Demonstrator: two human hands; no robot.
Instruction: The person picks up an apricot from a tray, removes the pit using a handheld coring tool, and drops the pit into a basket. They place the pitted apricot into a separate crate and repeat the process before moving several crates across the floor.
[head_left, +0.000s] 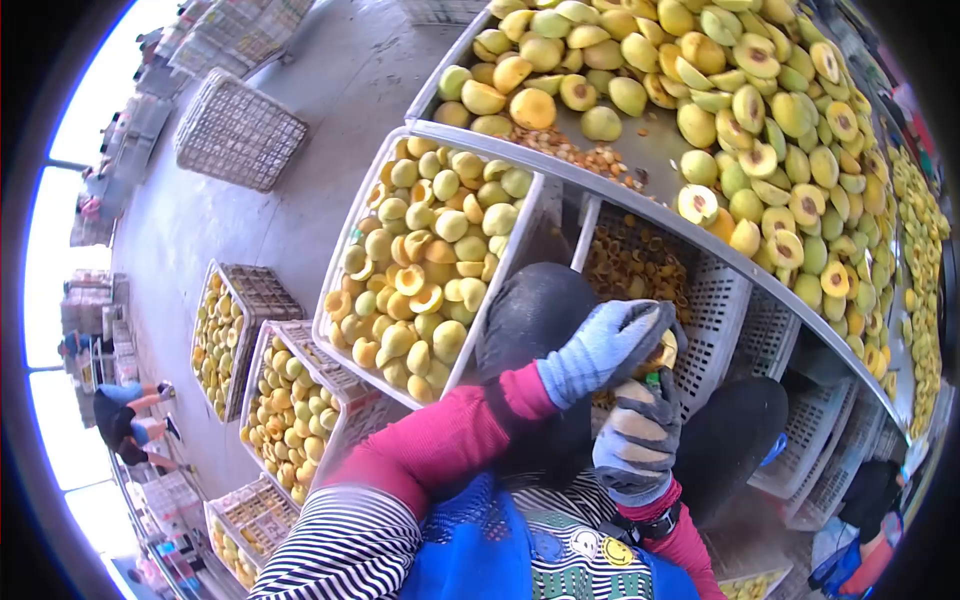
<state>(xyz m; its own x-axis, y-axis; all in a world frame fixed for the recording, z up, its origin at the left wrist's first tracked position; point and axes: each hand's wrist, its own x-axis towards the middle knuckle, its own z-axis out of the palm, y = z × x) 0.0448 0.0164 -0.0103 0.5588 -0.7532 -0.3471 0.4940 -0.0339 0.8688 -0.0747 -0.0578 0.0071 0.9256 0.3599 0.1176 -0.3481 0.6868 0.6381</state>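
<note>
Above a crate [718, 320] between my knees, both gloved hands are close together. My left hand [625, 340] is curled around a yellow peach piece [664, 350], its fingers partly covering it. Just below, my right hand [638, 435] is closed in a fist, with a small green part of a tool [653, 379] showing at its top. The tool's tip is at or against the peach; its exact kind is hidden. Brown-orange scraps [635, 268] lie in the crate beneath.
A metal-edged table [660, 215] heaped with halved peaches [760, 150] spans the upper right, with loose pits [570, 152] near its edge. A white crate of peach halves [425, 260] stands at my left. More filled crates [290, 410] and a person [125, 420] are farther left.
</note>
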